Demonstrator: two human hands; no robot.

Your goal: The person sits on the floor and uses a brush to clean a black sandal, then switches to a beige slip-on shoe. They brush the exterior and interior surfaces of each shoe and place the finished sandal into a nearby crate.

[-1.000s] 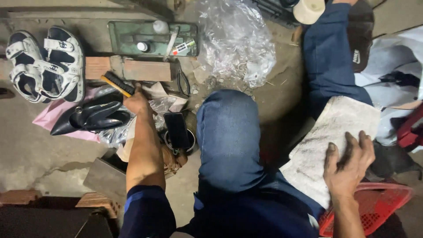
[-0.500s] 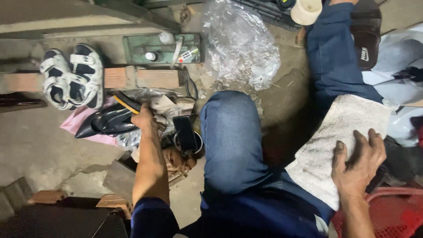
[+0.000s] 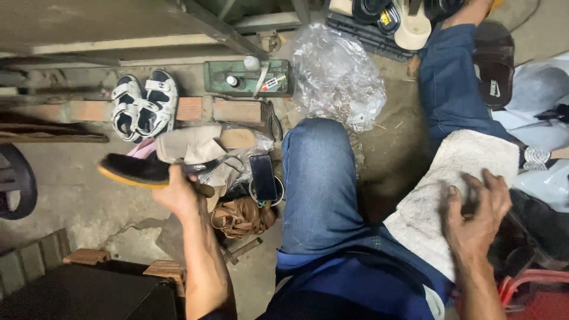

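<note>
Dim, warm, uneven light falls from above, brightest on the crumpled clear plastic bag (image 3: 338, 74), which throws white glare. Deep shadow fills the lower left corner and the gap between the knees. The brush (image 3: 133, 170) is motion-blurred (its bristles smear), and wide-angle bending curves the edges.

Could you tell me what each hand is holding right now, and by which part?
The left hand grips a brush by its right end. The right hand holds nothing; it rests on a cloth.
</note>
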